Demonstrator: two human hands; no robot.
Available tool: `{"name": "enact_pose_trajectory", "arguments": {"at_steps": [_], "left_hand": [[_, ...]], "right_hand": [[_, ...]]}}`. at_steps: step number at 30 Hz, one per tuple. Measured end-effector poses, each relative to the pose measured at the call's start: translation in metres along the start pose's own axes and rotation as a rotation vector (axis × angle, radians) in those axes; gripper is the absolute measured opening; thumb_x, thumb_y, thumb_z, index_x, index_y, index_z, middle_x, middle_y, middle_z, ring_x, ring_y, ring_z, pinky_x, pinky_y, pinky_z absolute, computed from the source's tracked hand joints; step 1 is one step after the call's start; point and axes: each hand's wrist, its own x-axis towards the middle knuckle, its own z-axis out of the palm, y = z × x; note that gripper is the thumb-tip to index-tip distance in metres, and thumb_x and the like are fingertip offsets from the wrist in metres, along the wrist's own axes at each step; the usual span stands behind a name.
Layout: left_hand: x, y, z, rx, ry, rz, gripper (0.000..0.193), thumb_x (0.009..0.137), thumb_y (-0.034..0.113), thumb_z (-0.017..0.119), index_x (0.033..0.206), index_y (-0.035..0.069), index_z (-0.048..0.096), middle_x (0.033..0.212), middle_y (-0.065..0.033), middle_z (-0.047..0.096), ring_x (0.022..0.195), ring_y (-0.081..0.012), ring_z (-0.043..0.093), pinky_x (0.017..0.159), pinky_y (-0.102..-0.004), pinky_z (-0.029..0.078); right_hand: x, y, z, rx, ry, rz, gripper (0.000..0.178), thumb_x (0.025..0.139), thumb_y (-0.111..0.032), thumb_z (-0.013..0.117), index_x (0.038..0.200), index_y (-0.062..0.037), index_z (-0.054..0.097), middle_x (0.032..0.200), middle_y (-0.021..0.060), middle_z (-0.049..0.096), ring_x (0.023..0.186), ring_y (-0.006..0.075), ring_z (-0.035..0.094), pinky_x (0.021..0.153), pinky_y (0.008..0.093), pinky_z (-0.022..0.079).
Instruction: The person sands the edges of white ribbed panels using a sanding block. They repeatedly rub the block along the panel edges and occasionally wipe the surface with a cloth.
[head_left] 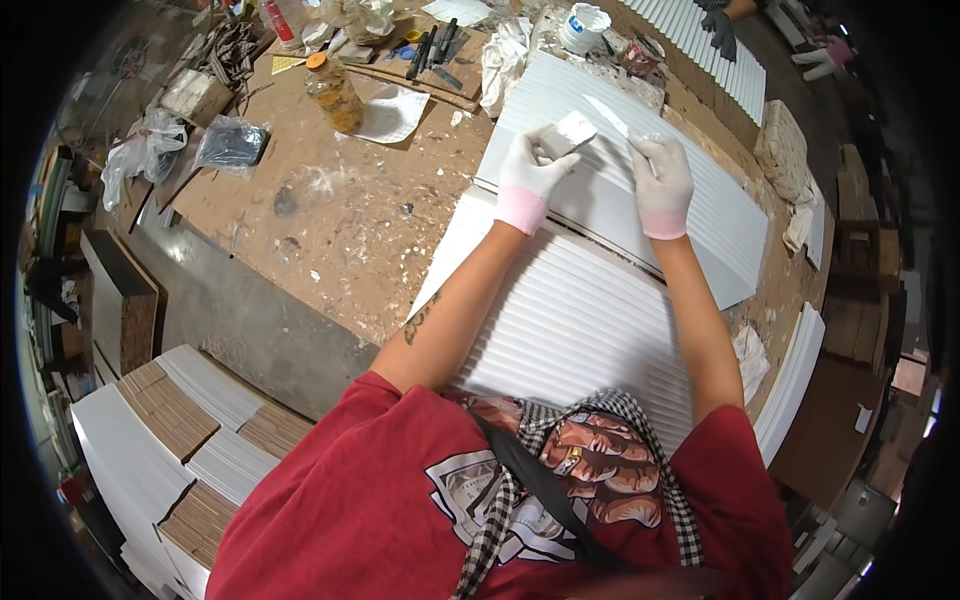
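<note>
My left hand [536,172], in a white glove with a pink cuff, grips a small block-like piece with a white face [574,132]. Opposite it, my right hand [661,178], gloved the same way, is closed on a thin pale blade-like tool [606,114] whose tip points toward the upper left; its handle is hidden in my fingers. Both hands are above a white panel with ribbed grooves [715,215]. A second white ribbed panel [585,310] lies nearer to me, alongside the first.
The stained brown worktable [330,230] holds a jar with an orange lid [334,92], a white tub [584,28] and a crumpled white cloth [506,62]. Stacked panels [215,410] stand at lower left. A dark-gloved hand of another person [719,32] rests on a far ribbed panel.
</note>
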Motion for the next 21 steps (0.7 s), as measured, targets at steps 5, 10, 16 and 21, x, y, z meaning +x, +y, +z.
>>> {"name": "enact_pose_trajectory", "arguments": {"at_steps": [5, 10, 16, 21], "left_hand": [[0.0, 0.008, -0.002, 0.11, -0.001, 0.042, 0.062, 0.085, 0.006, 0.084, 0.136, -0.007, 0.051, 0.095, -0.0023, 0.061, 0.08, -0.0064, 0.057, 0.068, -0.0201, 0.049], [-0.002, 0.012, -0.001, 0.076, 0.014, 0.021, 0.063, 0.084, 0.006, 0.085, 0.137, -0.006, 0.052, 0.094, -0.0004, 0.058, 0.079, -0.0055, 0.053, 0.067, -0.0198, 0.046], [0.003, 0.0, 0.0, -0.004, 0.067, -0.006, 0.059, 0.084, 0.004, 0.083, 0.136, -0.003, 0.055, 0.098, -0.003, 0.062, 0.083, -0.0088, 0.058, 0.074, -0.025, 0.053], [0.003, -0.001, 0.0, -0.049, 0.041, 0.047, 0.058, 0.089, 0.0, 0.076, 0.141, 0.003, 0.053, 0.101, -0.0063, 0.062, 0.083, -0.008, 0.059, 0.073, -0.024, 0.053]], "right_hand": [[-0.007, -0.008, 0.01, 0.979, 0.007, 0.922, 0.017, 0.095, 0.002, 0.062, 0.106, 0.0126, 0.067, 0.087, 0.0103, 0.065, 0.07, 0.0163, 0.06, 0.063, 0.0284, 0.053], [0.002, 0.016, 0.017, 1.256, 0.156, 1.264, 0.019, 0.098, -0.002, 0.058, 0.113, 0.0092, 0.063, 0.087, 0.0108, 0.059, 0.074, 0.0167, 0.056, 0.064, 0.0275, 0.052], [0.026, 0.043, 0.026, 1.145, 0.109, 1.193, 0.012, 0.095, 0.005, 0.058, 0.103, 0.0131, 0.061, 0.089, 0.0135, 0.062, 0.07, 0.0167, 0.058, 0.06, 0.0288, 0.052], [0.135, 0.105, 0.044, 1.12, 0.209, 1.02, 0.018, 0.101, -0.006, 0.062, 0.111, 0.0088, 0.063, 0.089, 0.0124, 0.064, 0.068, 0.0149, 0.057, 0.071, 0.0319, 0.062]]}}
